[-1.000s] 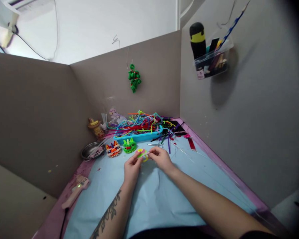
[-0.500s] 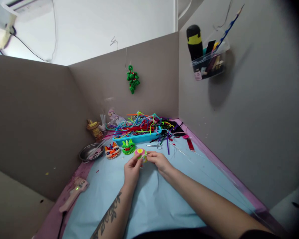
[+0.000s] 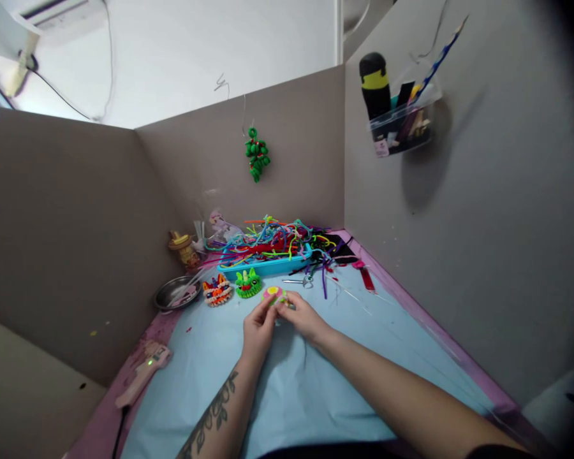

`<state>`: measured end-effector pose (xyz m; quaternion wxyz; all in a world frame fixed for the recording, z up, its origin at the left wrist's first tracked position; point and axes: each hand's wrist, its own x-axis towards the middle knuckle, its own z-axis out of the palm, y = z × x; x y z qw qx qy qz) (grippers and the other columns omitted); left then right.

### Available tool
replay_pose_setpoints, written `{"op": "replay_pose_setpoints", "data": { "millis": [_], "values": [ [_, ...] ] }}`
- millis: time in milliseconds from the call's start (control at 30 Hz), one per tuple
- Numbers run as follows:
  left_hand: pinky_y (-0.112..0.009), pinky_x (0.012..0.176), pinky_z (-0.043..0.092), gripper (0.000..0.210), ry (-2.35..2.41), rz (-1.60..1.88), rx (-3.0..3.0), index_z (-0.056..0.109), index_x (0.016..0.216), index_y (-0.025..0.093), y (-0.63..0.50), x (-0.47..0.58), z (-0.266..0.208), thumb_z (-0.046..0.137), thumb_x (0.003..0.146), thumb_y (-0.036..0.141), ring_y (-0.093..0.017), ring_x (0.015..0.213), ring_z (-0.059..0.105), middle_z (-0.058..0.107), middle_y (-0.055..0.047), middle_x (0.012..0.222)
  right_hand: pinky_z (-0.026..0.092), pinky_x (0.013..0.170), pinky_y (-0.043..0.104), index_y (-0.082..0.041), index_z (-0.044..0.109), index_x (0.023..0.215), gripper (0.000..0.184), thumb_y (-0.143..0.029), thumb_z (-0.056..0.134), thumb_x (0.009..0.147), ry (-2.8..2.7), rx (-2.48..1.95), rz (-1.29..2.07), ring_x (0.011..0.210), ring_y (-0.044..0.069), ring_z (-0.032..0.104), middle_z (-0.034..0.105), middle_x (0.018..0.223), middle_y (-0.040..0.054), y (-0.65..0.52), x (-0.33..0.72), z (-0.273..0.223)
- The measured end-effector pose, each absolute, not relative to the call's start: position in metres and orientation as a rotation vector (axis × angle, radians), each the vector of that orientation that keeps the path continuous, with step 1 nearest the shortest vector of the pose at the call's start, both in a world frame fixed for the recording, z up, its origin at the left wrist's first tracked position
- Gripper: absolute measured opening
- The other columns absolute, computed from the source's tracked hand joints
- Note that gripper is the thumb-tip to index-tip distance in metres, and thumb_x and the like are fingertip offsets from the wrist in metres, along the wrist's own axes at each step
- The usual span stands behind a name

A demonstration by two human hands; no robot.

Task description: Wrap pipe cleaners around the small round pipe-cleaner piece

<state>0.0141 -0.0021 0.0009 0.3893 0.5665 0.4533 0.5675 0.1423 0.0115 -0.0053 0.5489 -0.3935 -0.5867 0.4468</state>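
Between my hands is a small round pipe-cleaner piece, pink and green with a yellow centre. My left hand pinches its near left edge between thumb and fingers. On its right side, my right hand grips it with thumb and bent fingers, which hide part of it. Just beyond on the left sit a green pipe-cleaner animal head and an orange pipe-cleaner animal head. Scissors lie on the blue cloth behind the right hand.
A blue tray heaped with pipe cleaners stands at the back. To the left are a metal bowl, a brown and yellow cup and a pink glue gun. A clear box of tools hangs on the right partition.
Both hands have shifted slightly right with the round piece. It is now tilted differently, and the right hand's fingers have closed in nearer the left thumb. The view has moved a little.
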Motion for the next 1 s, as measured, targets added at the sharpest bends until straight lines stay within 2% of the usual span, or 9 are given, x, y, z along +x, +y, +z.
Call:
{"op": "replay_pose_setpoints", "data": {
  "millis": [100,233,333,433,767,1000],
  "values": [
    [-0.024,0.055,0.047,0.041,1.141,1.434,1.381,0.063,0.109,0.016,-0.001,0.012,-0.001,0.061,0.074,0.037,-0.018,0.070,0.064,0.069,-0.010,0.093,0.042,0.079,0.031,-0.019,0.059,0.085,0.023,-0.039,0.054,0.075,-1.339,-0.982,0.924,0.093,0.020,0.051,0.057,0.093,0.0059,0.014,0.144,-0.004],
    [-0.022,0.053,0.045,0.042,1.108,1.473,1.298,0.062,0.110,0.015,0.001,0.011,-0.002,0.061,0.074,0.037,-0.017,0.069,0.065,0.069,-0.008,0.084,0.041,0.067,0.028,-0.019,0.055,0.070,0.014,-0.033,0.055,0.073,-1.343,-1.088,0.704,0.075,0.017,0.050,0.054,0.077,0.0029,0.013,0.148,0.001],
    [-0.023,0.053,0.046,0.044,1.111,1.485,1.279,0.061,0.110,0.014,0.000,0.012,0.000,0.061,0.073,0.038,-0.018,0.070,0.065,0.069,-0.009,0.086,0.040,0.064,0.027,-0.020,0.054,0.071,0.013,-0.031,0.051,0.076,-1.383,-1.056,0.672,0.067,0.015,0.049,0.054,0.072,0.0016,0.010,0.148,0.003],
    [-0.023,0.054,0.047,0.044,1.134,1.470,1.293,0.062,0.109,0.013,-0.002,0.013,0.001,0.061,0.073,0.039,-0.018,0.070,0.065,0.070,-0.009,0.084,0.041,0.063,0.026,-0.019,0.055,0.078,0.010,-0.028,0.050,0.076,-1.375,-1.054,0.651,0.068,0.015,0.051,0.056,0.077,0.0026,0.009,0.147,0.003],
    [-0.026,0.062,0.051,0.036,1.195,1.452,1.525,0.065,0.105,0.018,-0.005,0.014,-0.003,0.060,0.075,0.036,-0.020,0.076,0.066,0.070,-0.008,0.090,0.042,0.061,0.026,-0.018,0.056,0.072,0.018,-0.035,0.062,0.067,-1.348,-1.129,0.647,0.063,0.014,0.050,0.059,0.072,0.0018,0.009,0.150,0.008],
    [-0.027,0.064,0.051,0.037,1.172,1.434,1.551,0.064,0.107,0.018,-0.007,0.014,-0.001,0.060,0.075,0.035,-0.020,0.074,0.066,0.069,-0.008,0.094,0.042,0.063,0.028,-0.016,0.061,0.072,0.019,-0.034,0.062,0.067,-1.290,-1.101,0.808,0.065,0.015,0.053,0.062,0.073,0.0032,0.016,0.149,0.002]
  ]
}}
